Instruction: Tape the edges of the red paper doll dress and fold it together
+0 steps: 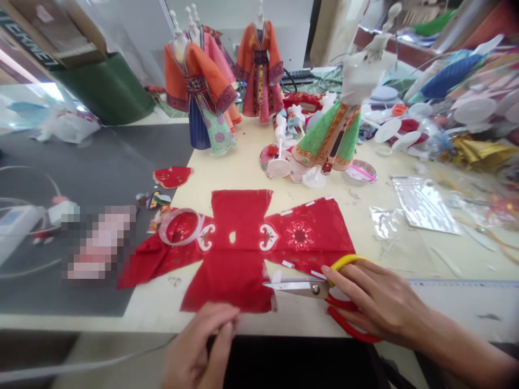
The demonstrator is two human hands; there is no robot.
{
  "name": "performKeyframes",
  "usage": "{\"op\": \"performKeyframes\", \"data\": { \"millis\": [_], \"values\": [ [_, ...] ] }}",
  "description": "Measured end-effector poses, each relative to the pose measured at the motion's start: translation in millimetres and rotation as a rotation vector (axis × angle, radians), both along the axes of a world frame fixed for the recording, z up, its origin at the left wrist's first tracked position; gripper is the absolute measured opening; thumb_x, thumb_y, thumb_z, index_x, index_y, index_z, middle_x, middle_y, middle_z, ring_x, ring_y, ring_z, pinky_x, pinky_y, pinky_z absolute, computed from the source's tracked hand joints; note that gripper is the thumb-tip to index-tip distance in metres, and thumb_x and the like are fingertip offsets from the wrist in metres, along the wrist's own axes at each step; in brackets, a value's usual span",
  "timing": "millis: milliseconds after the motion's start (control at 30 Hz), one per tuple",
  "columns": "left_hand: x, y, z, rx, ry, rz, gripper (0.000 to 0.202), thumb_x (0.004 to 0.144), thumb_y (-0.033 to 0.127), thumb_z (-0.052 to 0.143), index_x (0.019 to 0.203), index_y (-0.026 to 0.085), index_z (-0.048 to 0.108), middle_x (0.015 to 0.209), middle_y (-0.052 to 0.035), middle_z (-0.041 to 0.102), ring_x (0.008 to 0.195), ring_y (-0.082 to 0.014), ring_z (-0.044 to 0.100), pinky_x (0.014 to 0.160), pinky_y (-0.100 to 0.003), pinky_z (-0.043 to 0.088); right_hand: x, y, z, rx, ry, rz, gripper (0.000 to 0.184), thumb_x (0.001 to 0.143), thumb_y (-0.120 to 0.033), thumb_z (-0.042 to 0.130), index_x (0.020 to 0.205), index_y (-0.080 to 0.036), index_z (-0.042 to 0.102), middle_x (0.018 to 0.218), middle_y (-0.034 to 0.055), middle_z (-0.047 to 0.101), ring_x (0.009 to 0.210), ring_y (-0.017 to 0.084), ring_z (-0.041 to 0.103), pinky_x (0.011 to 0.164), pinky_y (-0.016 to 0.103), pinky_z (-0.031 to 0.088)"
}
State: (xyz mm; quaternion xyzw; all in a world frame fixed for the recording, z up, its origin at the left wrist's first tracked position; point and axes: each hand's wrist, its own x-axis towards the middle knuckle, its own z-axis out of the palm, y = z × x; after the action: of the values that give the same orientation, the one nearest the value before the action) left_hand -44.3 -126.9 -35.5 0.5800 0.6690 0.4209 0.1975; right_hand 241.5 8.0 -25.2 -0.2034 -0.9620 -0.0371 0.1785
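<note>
A red cross-shaped cloth piece (239, 216) lies flat on the table, with white curled motifs, a small hole near its middle and several white strips along its right arm. My right hand (377, 297) grips scissors (298, 286) with yellow and red handles. Their blades look closed and point left, beside the cloth's lower right. Just below the cloth's front edge is my left hand (203, 346), its fingers curled and pressed together. Whatever may be between those fingers is hidden. A clear tape roll (161, 229) rests on the cloth's left arm.
Dressed doll forms in orange robes (198, 81) stand at the back, and one in a green skirt (324, 140) stands right of them. A red scrap (172, 176) lies behind the tape. Plastic packets (425, 202) and a ruler (466, 284) are at right, a dark mat (81, 178) at left.
</note>
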Motion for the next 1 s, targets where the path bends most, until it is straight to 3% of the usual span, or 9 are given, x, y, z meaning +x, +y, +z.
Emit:
{"op": "performKeyframes", "data": {
  "millis": [67,167,267,367,700,1000],
  "values": [
    [10,29,9.4,-0.058,-0.12,-0.071,0.016,0.086,0.026,0.053,0.095,0.022,0.065,0.094,-0.0055,0.067,0.073,-0.0163,0.065,0.059,-0.023,0.056,5,-4,1.3,-0.003,-0.003,-0.003,0.035,0.089,-0.025,0.047,0.12,-0.009,0.052,0.082,0.0082,0.063,0.073,0.02,0.058,0.07,0.035,0.052],
    [19,55,17.8,-0.328,-0.381,-0.218,0.02,0.087,0.033,0.051,0.089,0.02,0.067,0.091,-0.0052,0.067,0.068,-0.0138,0.063,0.058,-0.021,0.054,11,-7,0.8,0.006,-0.023,0.02,0.037,0.09,-0.026,0.047,0.122,-0.008,0.05,0.081,0.0081,0.063,0.073,0.02,0.057,0.071,0.035,0.051],
    [24,61,19.3,-0.513,-0.576,-0.307,0.02,0.085,0.032,0.054,0.083,0.018,0.067,0.081,-0.003,0.065,0.063,-0.0111,0.059,0.059,-0.02,0.051,13,-8,-1.0,0.008,-0.051,0.061,0.037,0.09,-0.026,0.049,0.121,-0.006,0.05,0.081,0.0088,0.062,0.072,0.02,0.056,0.069,0.035,0.05],
    [28,61,18.2,-0.598,-0.684,-0.3,0.016,0.082,0.029,0.057,0.08,0.017,0.067,0.077,-0.0017,0.064,0.064,-0.0109,0.057,0.061,-0.019,0.049,15,-8,-1.4,-0.007,-0.084,0.081,0.039,0.088,-0.025,0.051,0.122,-0.006,0.051,0.081,0.0093,0.062,0.07,0.02,0.055,0.068,0.035,0.049],
    [37,65,20.2,-0.694,-0.78,-0.285,0.013,0.073,0.027,0.065,0.076,0.015,0.062,0.075,-0.0013,0.059,0.063,-0.0104,0.053,0.059,-0.021,0.046,16,-7,7.6,0.003,-0.117,0.106,0.035,0.088,-0.021,0.05,0.12,-0.006,0.053,0.077,0.0092,0.062,0.068,0.021,0.056,0.065,0.036,0.048],
    [43,60,11.9,-0.588,-0.795,-0.247,0.016,0.079,0.028,0.063,0.07,0.017,0.058,0.075,0.001,0.056,0.065,-0.0095,0.049,0.06,-0.02,0.041,16,-8,9.5,-0.011,-0.14,0.101,0.036,0.088,-0.023,0.05,0.121,-0.007,0.052,0.077,0.0092,0.062,0.069,0.022,0.056,0.064,0.036,0.048]
  ]
}}
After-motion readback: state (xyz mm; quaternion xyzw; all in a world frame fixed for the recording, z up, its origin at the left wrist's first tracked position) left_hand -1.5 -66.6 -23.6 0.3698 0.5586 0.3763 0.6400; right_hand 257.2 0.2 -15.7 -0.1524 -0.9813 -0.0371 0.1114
